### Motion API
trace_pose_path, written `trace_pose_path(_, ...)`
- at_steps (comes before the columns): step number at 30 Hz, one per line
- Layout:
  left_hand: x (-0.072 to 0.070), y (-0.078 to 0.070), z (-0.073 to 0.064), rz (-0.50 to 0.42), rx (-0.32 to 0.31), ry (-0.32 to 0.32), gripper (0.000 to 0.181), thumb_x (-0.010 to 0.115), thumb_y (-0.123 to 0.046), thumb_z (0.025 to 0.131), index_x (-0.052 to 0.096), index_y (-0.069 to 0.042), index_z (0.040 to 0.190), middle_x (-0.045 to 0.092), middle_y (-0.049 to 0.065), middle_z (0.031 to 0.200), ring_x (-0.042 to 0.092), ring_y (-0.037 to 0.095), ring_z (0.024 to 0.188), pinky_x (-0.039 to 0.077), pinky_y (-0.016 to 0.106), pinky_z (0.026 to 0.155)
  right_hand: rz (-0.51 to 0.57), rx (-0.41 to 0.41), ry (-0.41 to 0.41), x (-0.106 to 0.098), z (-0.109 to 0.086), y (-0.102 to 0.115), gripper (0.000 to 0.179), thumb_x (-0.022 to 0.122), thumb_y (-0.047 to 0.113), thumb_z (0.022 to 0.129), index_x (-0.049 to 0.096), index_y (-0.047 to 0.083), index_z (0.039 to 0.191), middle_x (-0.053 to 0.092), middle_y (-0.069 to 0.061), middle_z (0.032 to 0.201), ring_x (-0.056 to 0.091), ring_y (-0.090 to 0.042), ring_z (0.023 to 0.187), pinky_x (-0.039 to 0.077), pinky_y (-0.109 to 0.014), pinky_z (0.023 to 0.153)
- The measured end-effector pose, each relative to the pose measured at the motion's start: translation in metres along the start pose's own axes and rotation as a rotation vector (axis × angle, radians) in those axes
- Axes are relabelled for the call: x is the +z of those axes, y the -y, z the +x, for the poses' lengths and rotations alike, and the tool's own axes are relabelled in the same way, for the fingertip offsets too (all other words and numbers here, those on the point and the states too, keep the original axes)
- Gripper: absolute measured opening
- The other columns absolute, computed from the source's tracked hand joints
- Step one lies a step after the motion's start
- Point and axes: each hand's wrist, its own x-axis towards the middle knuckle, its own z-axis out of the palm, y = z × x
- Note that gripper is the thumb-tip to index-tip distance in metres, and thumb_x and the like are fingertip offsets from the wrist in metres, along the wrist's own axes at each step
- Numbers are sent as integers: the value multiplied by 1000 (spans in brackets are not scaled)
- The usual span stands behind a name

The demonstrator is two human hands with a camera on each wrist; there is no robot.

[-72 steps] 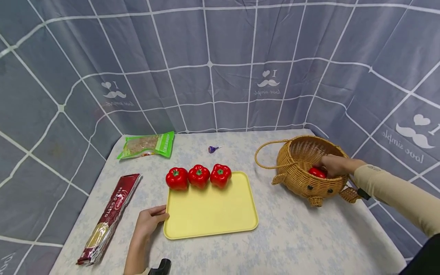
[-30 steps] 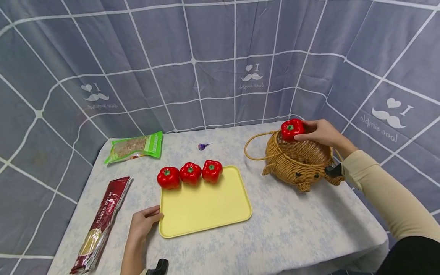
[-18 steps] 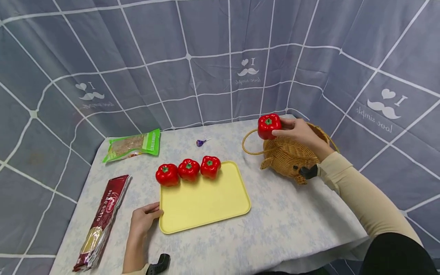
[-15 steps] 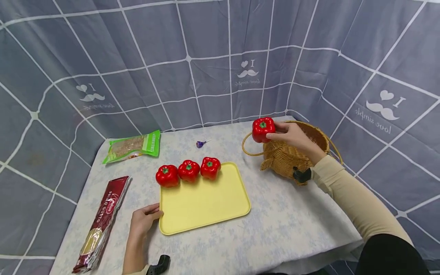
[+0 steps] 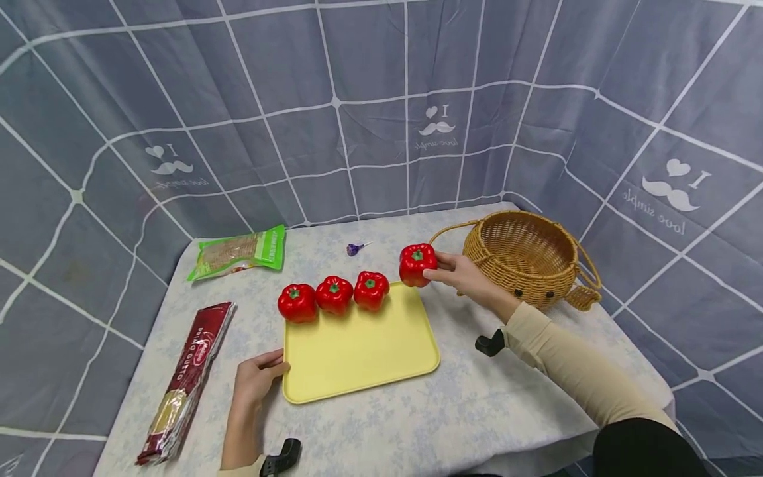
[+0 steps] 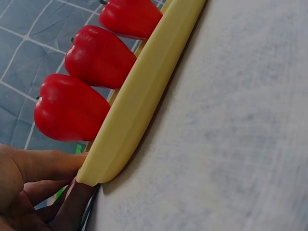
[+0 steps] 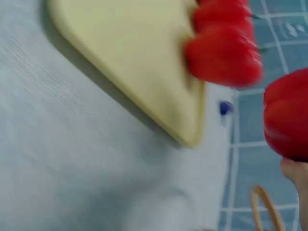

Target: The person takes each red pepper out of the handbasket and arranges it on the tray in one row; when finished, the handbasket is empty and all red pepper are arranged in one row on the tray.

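A red bell pepper point(image 5: 417, 265) is gripped between the thumb and fingers of my right hand point(image 5: 467, 281), held above the tray's far right corner. Three more red peppers stand in a row along the far edge of the yellow tray point(image 5: 363, 358): a left one point(image 5: 297, 303), a middle one point(image 5: 334, 295) and a right one point(image 5: 371, 290). My left hand point(image 5: 253, 379) pinches the tray's left edge; the left wrist view shows the thumb point(image 6: 53, 164) at the rim and the other fingers partly hidden below it.
A wicker basket point(image 5: 524, 255) with nothing visible inside stands at the back right. A lollipop point(image 5: 354, 249) lies behind the tray. On the left are a green packet point(image 5: 241, 253) and a long maroon packet point(image 5: 187, 381). A grid-patterned curtain point(image 5: 369, 99) surrounds the table.
My right hand has lifted a pepper out of the basket and carried it left to the tray's far right corner. The left hand has kept its place on the tray.
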Motion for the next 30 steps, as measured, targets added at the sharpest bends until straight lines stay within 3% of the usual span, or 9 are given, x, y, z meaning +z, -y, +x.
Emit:
trace_pose_path(9, -2, 2, -2, 13, 6, -10, 37, 67, -4, 86, 65, 6, 122, 73, 14, 101, 62, 6, 80, 47, 13, 64, 43, 4, 25, 28, 14, -32, 78, 67, 30, 92, 27, 0, 152, 35, -16, 155, 40, -29, 140, 37, -43, 111)
trace_pose_path(18, -2, 1, 2, 5, 4, 4, 38, 69, -6, 86, 65, 5, 123, 73, 12, 101, 62, 6, 82, 48, 14, 66, -35, 37, 35, 34, 24, -48, 82, 65, 37, 93, 24, -2, 153, 28, -17, 158, 37, -31, 142, 35, -42, 112)
trace_pose_path(30, -2, 3, 1, 6, 8, 0, 38, 68, -5, 86, 65, 6, 122, 73, 13, 100, 60, 5, 79, 47, 13, 65, -5, 20, 91, 40, 37, -66, 80, 63, 33, 95, 21, -2, 153, 27, -20, 158, 37, -33, 142, 35, -42, 113)
